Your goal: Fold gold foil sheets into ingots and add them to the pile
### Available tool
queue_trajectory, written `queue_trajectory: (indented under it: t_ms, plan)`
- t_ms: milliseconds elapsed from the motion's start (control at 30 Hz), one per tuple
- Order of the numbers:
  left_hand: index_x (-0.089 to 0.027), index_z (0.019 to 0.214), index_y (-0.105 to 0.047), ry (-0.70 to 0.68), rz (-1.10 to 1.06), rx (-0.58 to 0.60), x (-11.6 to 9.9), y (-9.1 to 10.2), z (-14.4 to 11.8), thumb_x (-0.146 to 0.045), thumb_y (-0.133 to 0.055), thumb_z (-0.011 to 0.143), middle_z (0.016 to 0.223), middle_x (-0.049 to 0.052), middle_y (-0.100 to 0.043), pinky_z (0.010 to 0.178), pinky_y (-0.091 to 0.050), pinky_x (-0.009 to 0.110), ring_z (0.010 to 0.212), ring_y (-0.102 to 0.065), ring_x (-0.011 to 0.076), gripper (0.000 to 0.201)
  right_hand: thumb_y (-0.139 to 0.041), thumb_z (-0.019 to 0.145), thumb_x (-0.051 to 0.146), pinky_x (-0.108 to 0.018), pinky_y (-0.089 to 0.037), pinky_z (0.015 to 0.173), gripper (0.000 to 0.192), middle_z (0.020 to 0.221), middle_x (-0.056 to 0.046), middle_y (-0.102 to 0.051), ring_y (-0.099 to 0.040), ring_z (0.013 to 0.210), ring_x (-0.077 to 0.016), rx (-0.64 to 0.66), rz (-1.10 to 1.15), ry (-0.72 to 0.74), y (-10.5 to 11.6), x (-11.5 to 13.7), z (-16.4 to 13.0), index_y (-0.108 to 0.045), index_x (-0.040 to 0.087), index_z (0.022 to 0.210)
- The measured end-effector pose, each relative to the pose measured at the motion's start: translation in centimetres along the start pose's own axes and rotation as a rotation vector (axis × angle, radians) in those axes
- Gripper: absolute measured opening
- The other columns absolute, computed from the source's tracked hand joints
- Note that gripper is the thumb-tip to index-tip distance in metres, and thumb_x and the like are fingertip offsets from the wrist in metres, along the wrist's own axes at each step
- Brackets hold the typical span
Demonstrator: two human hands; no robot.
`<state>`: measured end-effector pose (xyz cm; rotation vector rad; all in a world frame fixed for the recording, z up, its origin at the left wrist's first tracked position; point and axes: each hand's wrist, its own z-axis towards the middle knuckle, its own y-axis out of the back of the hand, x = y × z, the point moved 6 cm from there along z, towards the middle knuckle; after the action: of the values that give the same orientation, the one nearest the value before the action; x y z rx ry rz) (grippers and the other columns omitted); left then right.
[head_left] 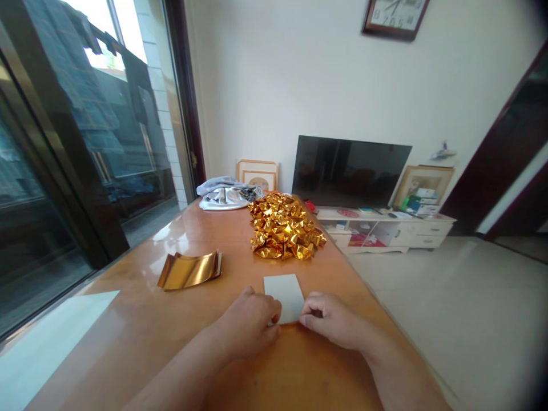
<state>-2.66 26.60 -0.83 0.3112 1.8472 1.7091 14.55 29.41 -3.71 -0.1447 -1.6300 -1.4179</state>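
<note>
A small sheet of foil paper (pixel 284 294) lies pale side up on the wooden table, with a thin orange-gold line along its near edge. My left hand (pixel 252 319) has its fingers curled together at the near left corner of the sheet. At the near right corner, my right hand (pixel 325 319) pinches the edge between thumb and fingers. Beyond the sheet rises a pile of folded gold foil pieces (pixel 285 225). Left of my hands rests a loose stack of flat gold foil sheets (pixel 190 271), slightly curled.
A bundled grey-white cloth or bag (pixel 225 194) sits at the table's far end. Pale paper (pixel 55 342) covers the near left of the table (pixel 141 337). A television (pixel 349 171) stands on a white cabinet (pixel 411 231) beyond. Glass doors (pixel 51 114) line the left.
</note>
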Motion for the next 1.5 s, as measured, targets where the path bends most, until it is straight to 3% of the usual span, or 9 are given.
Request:
queue_trajectory:
  t_ms: [233,567,967,1500]
  plan:
    - [-0.02,0.073,-0.061,0.057,-0.057,-0.012,1.1,-0.1,0.3,-0.031,-0.044,0.094,0.074,0.002,-0.069,0.077,-0.038,0.03,0.066,-0.059,0.0159,0.03,-0.061,0.087,0.03,-0.024,-0.035,0.06,0.024,0.071,0.0,-0.061,-0.053,0.066,-0.0136,-0.024,-0.044,0.004,0.0,-0.4,0.0,-0.061,0.018,0.067]
    - [-0.02,0.071,-0.061,0.1,-0.059,-0.037,2.1,-0.9,0.7,-0.036,-0.041,0.095,0.072,0.002,-0.068,0.067,-0.033,0.027,0.064,-0.057,0.0149,0.036,-0.063,0.087,0.034,-0.023,-0.028,0.054,0.025,0.069,0.0,-0.062,-0.051,0.063,-0.0128,-0.097,-0.06,-0.084,0.2,-1.6,0.3,-0.063,0.017,0.068]
    - [-0.021,0.067,-0.06,0.139,-0.044,-0.022,2.1,-0.9,1.0,-0.027,-0.046,0.086,0.064,-0.001,-0.065,0.062,-0.029,0.027,0.06,-0.056,0.0142,0.025,-0.062,0.087,0.036,-0.022,-0.029,0.053,0.023,0.072,0.001,-0.065,-0.054,0.063,-0.0126,-0.059,-0.12,-0.13,0.1,-2.1,0.2,-0.062,0.018,0.072]
    - [-0.021,0.067,-0.061,0.16,-0.023,-0.026,2.5,-1.5,1.1,-0.032,-0.048,0.086,0.066,0.0,-0.067,0.063,-0.031,0.028,0.059,-0.056,0.0146,0.026,-0.06,0.087,0.034,-0.022,-0.027,0.05,0.021,0.067,0.003,-0.063,-0.051,0.059,-0.011,-0.041,-0.126,-0.156,0.1,-3.1,-0.1,-0.062,0.019,0.074]
